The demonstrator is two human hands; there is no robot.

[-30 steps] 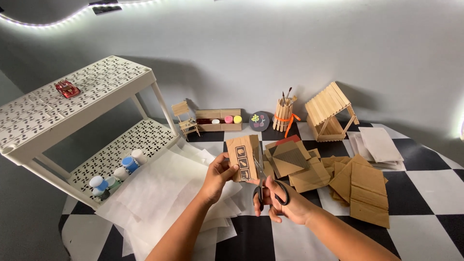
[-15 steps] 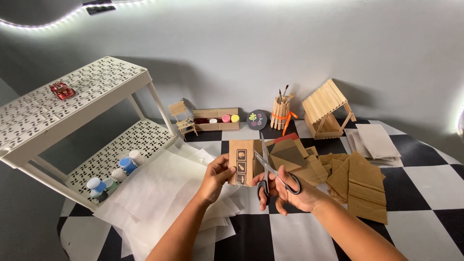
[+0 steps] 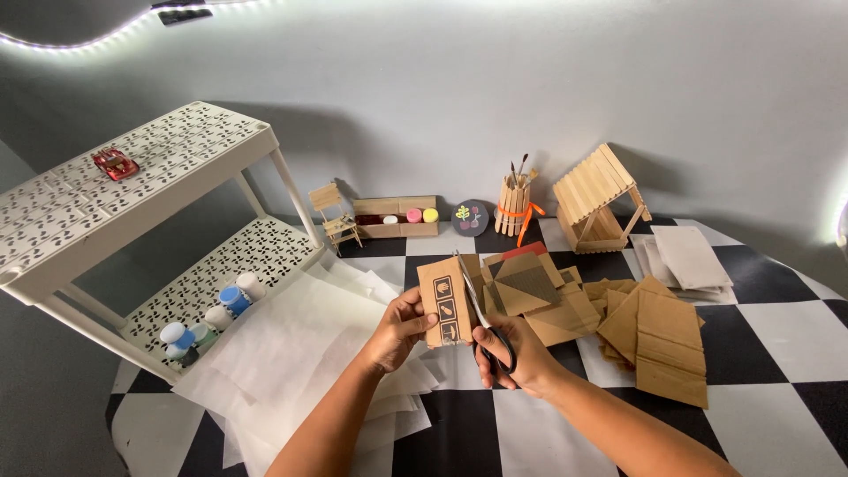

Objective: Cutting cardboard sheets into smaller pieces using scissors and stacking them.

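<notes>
A small brown cardboard piece with black printed squares (image 3: 447, 310) is held up above the black-and-white checkered table (image 3: 777, 336), pinched at its left edge by the left hand (image 3: 399, 331) between thumb and fingers. A pair of black-handled scissors (image 3: 484, 322) is gripped by the right hand (image 3: 517, 353), whose fingers are closed through the handles; the blades are brought together along the right edge of the cardboard piece. Under the left forearm, a pile of white paper sheets (image 3: 291, 353) is spread. Just behind the hands, a heap of brown cardboard cut-offs (image 3: 618, 318) is lying on the table. At the far edge, a small house of wooden sticks (image 3: 596, 199) is placed.
</notes>
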